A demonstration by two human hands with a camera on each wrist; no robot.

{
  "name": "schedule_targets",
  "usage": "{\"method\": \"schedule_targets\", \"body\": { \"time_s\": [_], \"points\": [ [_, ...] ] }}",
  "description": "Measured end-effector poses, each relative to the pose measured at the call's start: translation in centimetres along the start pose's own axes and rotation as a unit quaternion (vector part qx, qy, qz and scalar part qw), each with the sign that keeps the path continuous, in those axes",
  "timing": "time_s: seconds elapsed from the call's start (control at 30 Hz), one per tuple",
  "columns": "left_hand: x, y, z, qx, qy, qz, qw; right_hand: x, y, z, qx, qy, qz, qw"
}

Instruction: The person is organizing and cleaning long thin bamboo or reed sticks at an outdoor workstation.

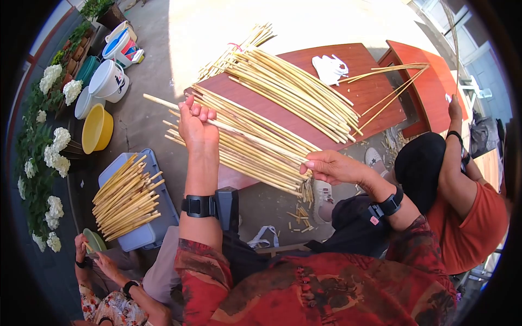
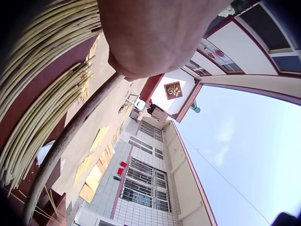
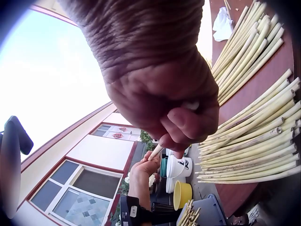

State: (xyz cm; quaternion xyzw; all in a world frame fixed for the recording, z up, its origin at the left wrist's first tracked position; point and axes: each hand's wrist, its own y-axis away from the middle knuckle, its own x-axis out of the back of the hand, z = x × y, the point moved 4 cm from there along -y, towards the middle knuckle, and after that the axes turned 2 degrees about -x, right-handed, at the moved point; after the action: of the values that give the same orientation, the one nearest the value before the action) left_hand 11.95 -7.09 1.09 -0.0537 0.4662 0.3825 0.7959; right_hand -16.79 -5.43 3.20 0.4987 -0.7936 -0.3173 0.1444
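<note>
Both hands hold one long, pale, peeled stalk [image 1: 256, 142] above a row of similar stalks. My left hand [image 1: 199, 124] has its fingers curled round it toward the left end, palm turned up. At the other end, my right hand [image 1: 333, 166] pinches the tip between thumb and fingers. In the left wrist view, the stalk [image 2: 70, 132] runs down from the left hand [image 2: 150, 40] and shows darker mottled patches. The right wrist view shows the right hand's [image 3: 164, 99] curled fingers, which hide the stalk's end.
A red-brown table [image 1: 375, 98] bears a second bundle of stalks [image 1: 293, 89] and a white bag [image 1: 329, 69]. Shorter stalks [image 1: 128, 198] fill a grey-blue crate at left, near buckets [image 1: 109, 81] and a yellow basin [image 1: 98, 128]. People sit on either side; cut bits [image 1: 300, 214] litter the floor.
</note>
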Motion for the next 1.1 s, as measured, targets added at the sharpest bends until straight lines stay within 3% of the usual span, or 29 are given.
{"method": "schedule_targets", "body": {
  "time_s": [0.17, 0.3, 0.43, 0.93, 1.1],
  "points": [
    [-1.9, 2.8, -2.0, 0.006, -0.007, -0.038, 0.999, 0.1, -0.8, 0.7, 0.132, 0.034, 0.072, 0.988],
    [-2.7, 5.3, -3.7, 0.044, -0.038, -0.115, 0.992, -1.3, -1.5, 0.1, 0.090, -0.033, 0.024, 0.995],
    [-2.6, 8.4, -6.1, 0.105, -0.052, -0.187, 0.975, -1.4, -2.1, 0.8, 0.109, -0.055, 0.006, 0.992],
    [-3.0, 11.9, -8.8, 0.196, -0.164, -0.254, 0.933, -0.7, -2.9, 0.9, 0.162, -0.148, 0.117, 0.969],
    [-3.2, 11.3, -8.4, 0.192, -0.157, -0.243, 0.938, -0.9, -3.0, 1.0, 0.161, -0.132, 0.095, 0.973]
  ]
}}
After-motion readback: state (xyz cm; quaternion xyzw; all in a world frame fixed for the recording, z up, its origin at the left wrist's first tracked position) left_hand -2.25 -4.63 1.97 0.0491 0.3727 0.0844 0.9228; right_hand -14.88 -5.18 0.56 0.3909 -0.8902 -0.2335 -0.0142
